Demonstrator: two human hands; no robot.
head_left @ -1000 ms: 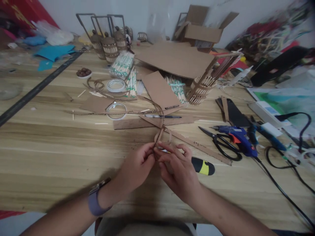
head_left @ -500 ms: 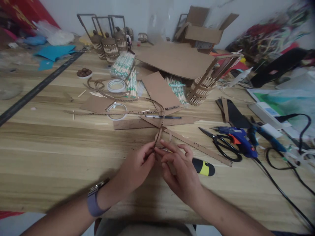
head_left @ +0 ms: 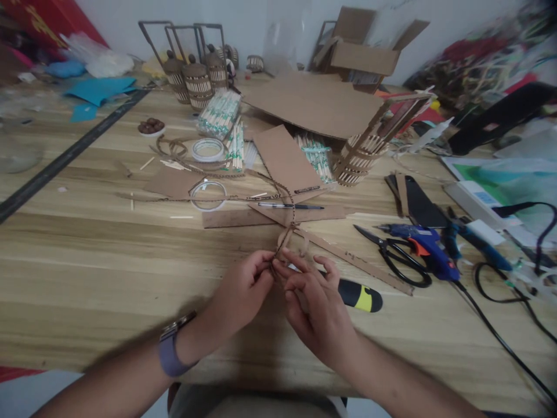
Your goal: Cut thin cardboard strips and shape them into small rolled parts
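A narrow corrugated cardboard strip (head_left: 285,238) runs from my fingers up and back across the table in a long curve. My left hand (head_left: 248,284) pinches its near end between thumb and fingers. Close beside it, my right hand (head_left: 315,296) has thumb and index finger on the same strip, its other fingers bent. Partly under the right hand lies a black and yellow handle (head_left: 363,296); the rest of that tool is mostly hidden. A flat cardboard strip (head_left: 352,258) and a black pen (head_left: 291,206) lie just beyond the hands.
Right of the hands are black scissors (head_left: 402,261) and a blue glue gun (head_left: 424,244) with its cord. Tape rolls (head_left: 208,150), wrapped sticks (head_left: 220,113) and cardboard sheets (head_left: 313,104) lie farther back. Stick-and-cardboard lanterns (head_left: 199,87) stand at the rear, another lantern (head_left: 359,157) at right.
The whole view has shifted slightly, so the table things appear a little to the right. Both hands keep their place on the strip, with only small finger movement.
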